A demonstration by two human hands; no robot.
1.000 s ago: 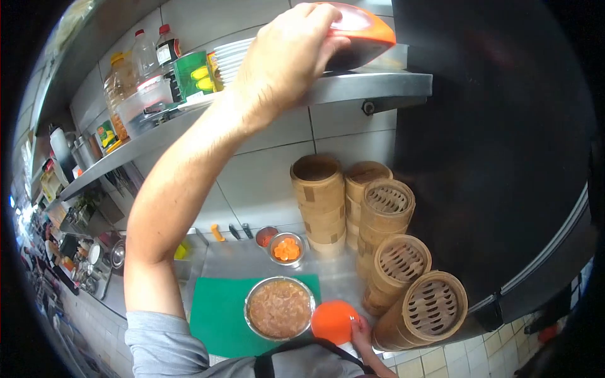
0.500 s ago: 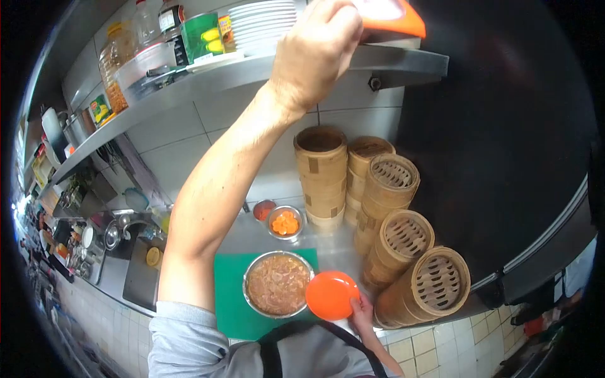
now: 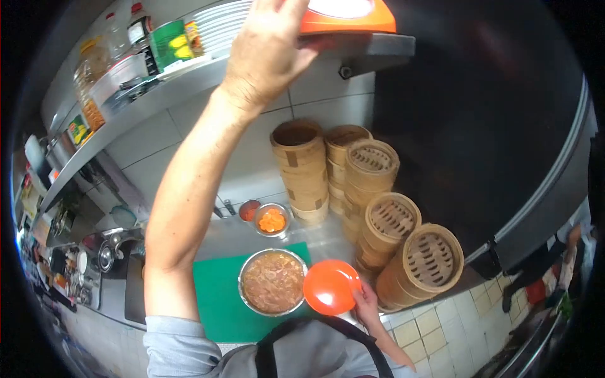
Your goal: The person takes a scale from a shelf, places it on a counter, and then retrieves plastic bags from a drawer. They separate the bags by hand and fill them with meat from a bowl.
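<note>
My left hand [image 3: 268,53] is raised at the front edge of the shelf, beside an orange item with a glossy white top [image 3: 350,16]. Its thumb stands apart from the fingers, whose tips are cut off by the top of the view; nothing shows in its grasp. Low on the right, my right hand [image 3: 365,303] grips the rim of a round orange plate [image 3: 331,287]. The plate is held beside a metal bowl of raw sliced meat in liquid [image 3: 273,282], which stands on a green cutting board [image 3: 217,296].
Stacks of bamboo steamers [image 3: 435,258] stand to the right against a dark panel [image 3: 466,126]. Small bowls of sliced carrot [image 3: 271,220] and red pieces [image 3: 249,210] sit behind the meat. White plates [image 3: 220,28], bottles and jars fill the metal shelf [image 3: 157,91] above.
My left hand has gone from closed to spread, with the thumb now apart. The view has shifted, so the shelf and steamers appear further left. The orange plate stays in my right hand.
</note>
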